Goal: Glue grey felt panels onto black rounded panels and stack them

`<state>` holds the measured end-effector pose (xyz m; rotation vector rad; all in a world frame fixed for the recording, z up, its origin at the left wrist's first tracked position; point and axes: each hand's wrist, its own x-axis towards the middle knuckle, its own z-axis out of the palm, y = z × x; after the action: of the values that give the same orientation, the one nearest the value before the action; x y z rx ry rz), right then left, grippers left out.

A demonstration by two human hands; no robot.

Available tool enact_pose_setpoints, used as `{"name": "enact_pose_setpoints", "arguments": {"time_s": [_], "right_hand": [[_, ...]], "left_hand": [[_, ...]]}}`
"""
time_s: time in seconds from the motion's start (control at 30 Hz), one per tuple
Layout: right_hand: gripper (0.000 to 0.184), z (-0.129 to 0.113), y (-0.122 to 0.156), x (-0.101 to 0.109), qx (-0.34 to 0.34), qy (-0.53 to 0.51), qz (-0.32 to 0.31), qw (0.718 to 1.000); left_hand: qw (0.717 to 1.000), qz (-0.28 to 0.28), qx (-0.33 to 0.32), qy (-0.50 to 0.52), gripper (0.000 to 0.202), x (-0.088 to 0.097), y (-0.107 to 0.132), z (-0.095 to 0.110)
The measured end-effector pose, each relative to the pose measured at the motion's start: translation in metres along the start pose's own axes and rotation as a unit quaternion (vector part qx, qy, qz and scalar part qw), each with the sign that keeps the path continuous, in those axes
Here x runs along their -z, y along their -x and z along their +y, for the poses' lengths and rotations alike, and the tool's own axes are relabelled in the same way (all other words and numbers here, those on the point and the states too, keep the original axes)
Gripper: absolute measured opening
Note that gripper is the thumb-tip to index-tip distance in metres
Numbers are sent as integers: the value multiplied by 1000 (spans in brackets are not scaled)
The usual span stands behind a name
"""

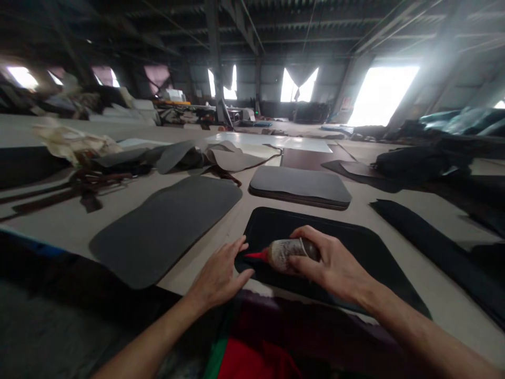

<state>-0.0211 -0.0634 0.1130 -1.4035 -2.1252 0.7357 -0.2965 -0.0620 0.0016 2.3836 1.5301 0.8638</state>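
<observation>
My right hand (pixel 327 263) is wrapped round a worn squeeze bottle (pixel 284 255) with a red pointed nozzle. The bottle lies nearly level, its tip aimed left over the near left corner of a black rounded panel (pixel 347 239). Whether the tip touches the panel I cannot tell. My left hand (pixel 221 271) rests at that panel's left edge, fingers stretched out and thumb apart, holding nothing. A grey rounded sheet (pixel 169 226) lies to the left of it. Just beyond the black panel sits a neat stack of grey panels (pixel 300 184).
Grey offcuts (pixel 232 155) and dark strips (pixel 90 184) are strewn across the far left of the table (pixel 189 273). On the right lie a long black piece (pixel 434 252) and dark heaped material (pixel 430 158). The table's front edge runs close below my hands.
</observation>
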Motion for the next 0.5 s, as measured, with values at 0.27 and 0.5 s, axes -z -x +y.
{"name": "enact_pose_setpoints", "arguments": {"time_s": [0.27, 0.5], "right_hand": [[26, -16, -21, -9, 22, 71, -23, 997], [21, -34, -33, -5, 41, 131, -24, 990]], "left_hand": [[1000, -5, 16, 9, 72, 0, 0, 2], [1000, -1, 21, -2, 74, 1, 0, 2]]}}
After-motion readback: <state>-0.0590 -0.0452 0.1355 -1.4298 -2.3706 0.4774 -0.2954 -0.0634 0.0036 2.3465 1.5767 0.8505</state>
